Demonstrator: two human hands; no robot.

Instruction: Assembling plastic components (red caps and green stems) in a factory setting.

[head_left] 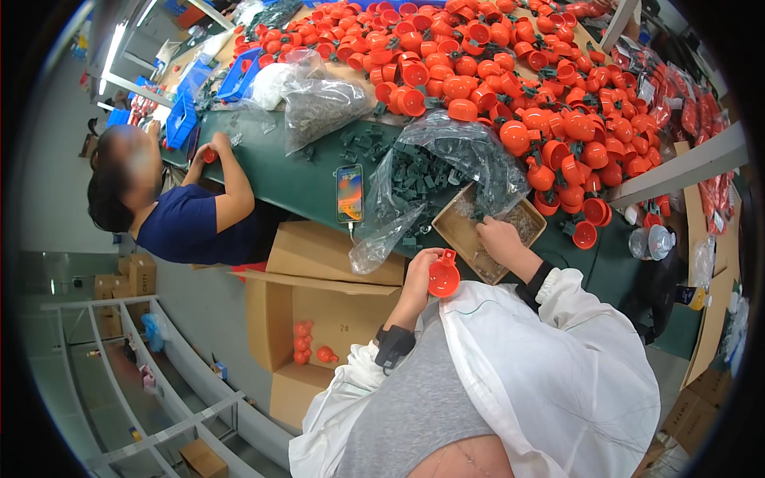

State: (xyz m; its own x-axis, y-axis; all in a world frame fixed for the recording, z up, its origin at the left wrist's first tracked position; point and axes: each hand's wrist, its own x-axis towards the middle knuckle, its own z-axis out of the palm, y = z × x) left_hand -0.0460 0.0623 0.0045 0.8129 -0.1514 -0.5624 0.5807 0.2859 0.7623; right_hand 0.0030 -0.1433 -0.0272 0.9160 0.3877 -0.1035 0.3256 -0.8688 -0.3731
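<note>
My left hand (416,280) grips a red plastic cup (444,277) with a small tab, its hollow side facing up, just above my lap. My right hand (500,239) is over a shallow tan tray (456,240) that holds small metallic-looking parts. Its fingers are pinched together near a dark bit; what they hold, if anything, is too small to make out. Just beyond the tray, dark green plastic fittings (418,171) spill from an open clear bag (472,137).
A large heap of red cups (470,64) covers the table's far side. A phone (349,193) with a cable lies left of the fittings. Below stands an open carton (331,283) with a few red cups inside. A co-worker (187,215) sits at the left, near blue bins (237,78).
</note>
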